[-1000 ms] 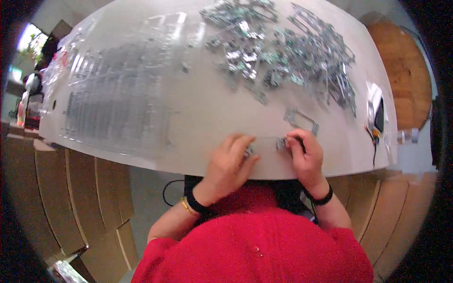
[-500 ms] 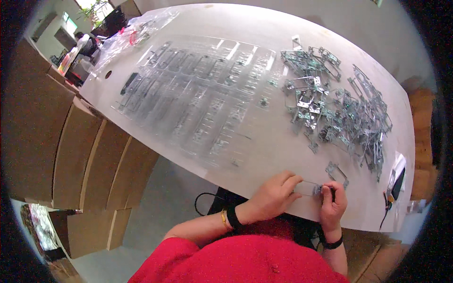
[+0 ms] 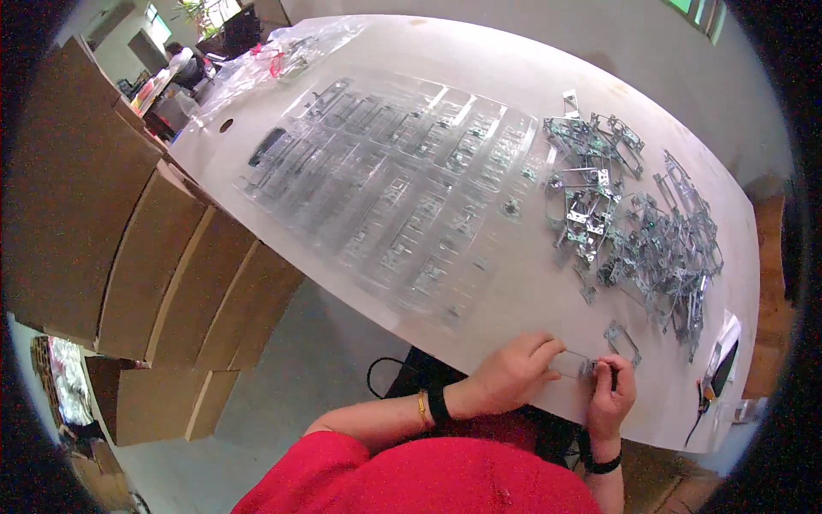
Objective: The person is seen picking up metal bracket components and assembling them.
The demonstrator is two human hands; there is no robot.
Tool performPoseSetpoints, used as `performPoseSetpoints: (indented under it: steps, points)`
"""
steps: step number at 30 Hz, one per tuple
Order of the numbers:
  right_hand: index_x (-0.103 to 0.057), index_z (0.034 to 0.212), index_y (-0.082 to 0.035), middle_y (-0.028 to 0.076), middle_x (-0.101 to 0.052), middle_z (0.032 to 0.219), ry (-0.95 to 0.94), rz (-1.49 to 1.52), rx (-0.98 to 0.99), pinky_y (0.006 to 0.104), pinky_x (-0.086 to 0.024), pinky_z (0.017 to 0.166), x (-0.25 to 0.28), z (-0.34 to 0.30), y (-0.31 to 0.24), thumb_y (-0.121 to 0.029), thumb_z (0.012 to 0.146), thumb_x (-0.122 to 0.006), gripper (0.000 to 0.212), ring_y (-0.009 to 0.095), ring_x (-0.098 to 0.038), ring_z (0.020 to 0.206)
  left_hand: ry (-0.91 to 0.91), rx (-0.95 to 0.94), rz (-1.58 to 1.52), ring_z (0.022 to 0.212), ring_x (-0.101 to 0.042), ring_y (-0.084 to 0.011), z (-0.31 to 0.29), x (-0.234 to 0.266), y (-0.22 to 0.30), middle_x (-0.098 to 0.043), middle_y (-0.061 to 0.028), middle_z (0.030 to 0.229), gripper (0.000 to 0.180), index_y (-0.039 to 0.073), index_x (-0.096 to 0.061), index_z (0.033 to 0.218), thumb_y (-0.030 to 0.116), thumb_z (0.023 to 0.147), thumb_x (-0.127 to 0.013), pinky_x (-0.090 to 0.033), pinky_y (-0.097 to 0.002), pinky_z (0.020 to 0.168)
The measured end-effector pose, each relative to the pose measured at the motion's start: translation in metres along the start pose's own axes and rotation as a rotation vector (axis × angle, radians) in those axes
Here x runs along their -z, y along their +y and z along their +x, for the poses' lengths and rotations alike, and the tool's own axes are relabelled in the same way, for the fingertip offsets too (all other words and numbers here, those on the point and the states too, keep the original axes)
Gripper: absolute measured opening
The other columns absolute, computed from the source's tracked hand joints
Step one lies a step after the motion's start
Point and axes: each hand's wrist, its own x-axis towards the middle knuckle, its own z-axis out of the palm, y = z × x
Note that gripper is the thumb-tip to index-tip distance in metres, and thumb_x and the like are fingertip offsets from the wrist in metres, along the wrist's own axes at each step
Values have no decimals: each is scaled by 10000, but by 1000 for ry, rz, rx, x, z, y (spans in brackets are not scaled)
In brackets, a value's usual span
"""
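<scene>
Over the table's near edge, my left hand point(image 3: 519, 373) pinches one end of a thin metal frame point(image 3: 579, 354). The fingers of my right hand point(image 3: 610, 396) are closed on the other end of that frame, where a small grey piece shows beside the thumb. Just beyond my right hand a similar flat metal bracket point(image 3: 622, 342) lies alone on the table. Farther off spreads a tangled heap of metal brackets point(image 3: 668, 248). My fingertips hide the exact grip.
Clear plastic trays point(image 3: 377, 197) holding metal parts cover the left half of the white table point(image 3: 479, 321). A black-handled tool point(image 3: 717, 373) lies at the right edge. Cardboard boxes point(image 3: 128, 265) stand left. Plastic bags point(image 3: 274, 64) and a seated person point(image 3: 181, 64) are at the back.
The view has shifted, so the table and heap appear lower and farther right. Both hands keep hold of the metal frame with nearly the same grip.
</scene>
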Motion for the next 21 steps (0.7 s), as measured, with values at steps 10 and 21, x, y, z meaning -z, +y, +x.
performPoseSetpoints:
  steps: [10,21]
  points:
    - [-634,1028,-22,1,-569,891,43,1,38,239,-429,700,-2,-3,1,-28,1018,-572,63,93,-501,778,-8,7,3,1043,-633,-417,0,-5,0,-614,-199,1211,429,32,-576,1263,189,892,-726,-535,-469,869]
    - [-602,972,-42,-20,-551,883,-23,122,-83,223,-406,720,2,0,-8,-88,1037,-581,82,77,-484,800,-41,1,-40,1106,-604,-426,-2,-8,-5,-588,-213,1228,438,18,-557,1294,162,907,-703,-522,-465,924]
